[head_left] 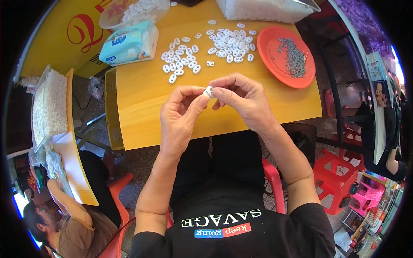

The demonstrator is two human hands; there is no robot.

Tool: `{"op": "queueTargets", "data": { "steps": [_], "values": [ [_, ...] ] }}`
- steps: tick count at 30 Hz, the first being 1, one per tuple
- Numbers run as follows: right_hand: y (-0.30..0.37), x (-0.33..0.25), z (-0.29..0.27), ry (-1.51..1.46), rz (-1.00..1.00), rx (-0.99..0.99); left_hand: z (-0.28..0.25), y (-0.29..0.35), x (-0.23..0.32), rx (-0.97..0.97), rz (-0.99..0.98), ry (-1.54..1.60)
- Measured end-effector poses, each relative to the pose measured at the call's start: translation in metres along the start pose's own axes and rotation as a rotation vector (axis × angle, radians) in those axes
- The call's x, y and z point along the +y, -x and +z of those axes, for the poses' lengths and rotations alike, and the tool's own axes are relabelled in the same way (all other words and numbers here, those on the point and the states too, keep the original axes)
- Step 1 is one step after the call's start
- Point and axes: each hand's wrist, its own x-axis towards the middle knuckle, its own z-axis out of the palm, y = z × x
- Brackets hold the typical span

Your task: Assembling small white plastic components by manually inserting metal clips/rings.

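Observation:
Between the fingertips of both hands, above the near part of the yellow table, is a small white plastic piece with holes. My left hand pinches it from the left with thumb and forefinger. On its other side, the thumb and fingers of my right hand are closed on the same piece. Beyond the hands lie two groups of white oval two-hole pieces, a looser group at left and a denser pile at right. To the right, a red plate holds many small grey screw-like pins.
A blue tissue pack stands at the table's left, near a clear bowl of white pieces. At the back right is a clear bin of white parts. Red stools stand at right. Another person sits at lower left.

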Motion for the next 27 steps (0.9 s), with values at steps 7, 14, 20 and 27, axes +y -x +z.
{"op": "queueTargets", "data": {
  "steps": [7,14,20,27],
  "values": [
    [0.008,-0.007,0.012,-0.210,0.131,-0.136,-0.002,0.010,-0.012,-0.193,0.229,-0.037],
    [0.016,-0.007,0.015,-0.213,0.135,-0.164,-0.001,0.020,-0.019,-0.274,0.157,0.143],
    [0.016,-0.003,0.024,-0.202,0.038,-0.174,0.004,0.025,-0.031,-0.224,0.178,0.355],
    [0.018,-0.002,0.030,-0.260,0.038,-0.143,0.010,0.023,-0.033,-0.192,0.236,0.375]
  ]
}}
